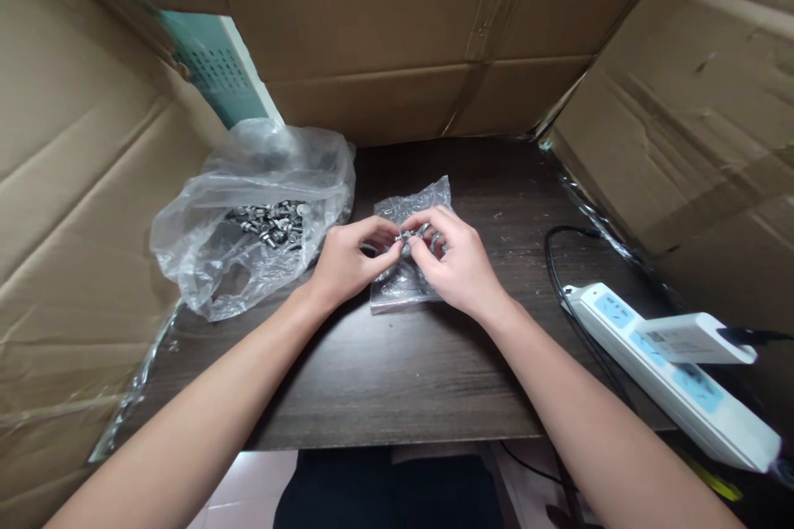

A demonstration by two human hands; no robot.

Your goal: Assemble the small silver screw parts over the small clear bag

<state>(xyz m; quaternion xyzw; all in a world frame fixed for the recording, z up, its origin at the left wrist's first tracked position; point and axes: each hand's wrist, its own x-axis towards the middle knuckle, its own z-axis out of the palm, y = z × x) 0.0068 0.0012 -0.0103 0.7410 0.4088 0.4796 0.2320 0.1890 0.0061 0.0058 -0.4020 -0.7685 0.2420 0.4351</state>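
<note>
Apparently bolts (407,238), well inside table edge (397,440)

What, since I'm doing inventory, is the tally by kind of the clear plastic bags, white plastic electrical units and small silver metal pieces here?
Crumpled clear plastic bags: 2
Long white plastic power strip with blue sockets: 1
Flat white plastic adapter: 1
Small silver metal pieces: too heaped to count
Total, metal pieces aside: 4

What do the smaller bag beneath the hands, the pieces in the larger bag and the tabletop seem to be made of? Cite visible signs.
Smaller bag: thin, clear, glossy plastic, judging by its wrinkles and highlights.
Pieces in the larger bag: probably shiny metal; they glint silvery.
Tabletop: dark wood or wood-look laminate, glossy, with grain and reflected light.
</note>
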